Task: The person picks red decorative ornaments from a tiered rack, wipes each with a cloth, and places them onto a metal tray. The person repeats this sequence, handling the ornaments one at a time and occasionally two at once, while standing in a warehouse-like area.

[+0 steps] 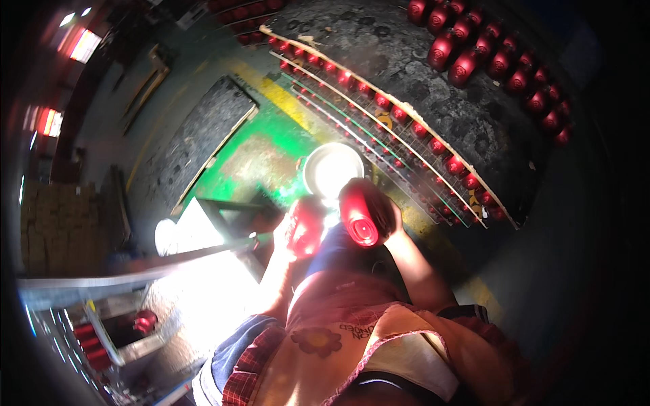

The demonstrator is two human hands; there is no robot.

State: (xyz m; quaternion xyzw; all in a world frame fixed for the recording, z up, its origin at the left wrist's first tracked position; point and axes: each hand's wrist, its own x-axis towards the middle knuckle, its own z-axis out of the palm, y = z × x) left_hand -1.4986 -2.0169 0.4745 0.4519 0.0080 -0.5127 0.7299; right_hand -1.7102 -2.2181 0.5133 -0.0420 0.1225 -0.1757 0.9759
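The left grip [280,235] is clamped on one red bottle [307,227]; the right grip [394,220] is clamped on a second red bottle [359,211], base toward the wearer. Both bottles are held side by side near a white bucket [307,172]. Hazards: loosened fingers could let the seemingly smooth walls slip; inward swing could knock the bottles together; glare may mask poor hold.

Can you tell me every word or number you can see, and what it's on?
Apron: dark letters beside the flower, which I won't copy out.
Red bottles at upper right: marks too small to read.
Bottle in the left hand: blurred, glaring, nothing readable.
Bottle in the right hand: rings on its base, no readable words.
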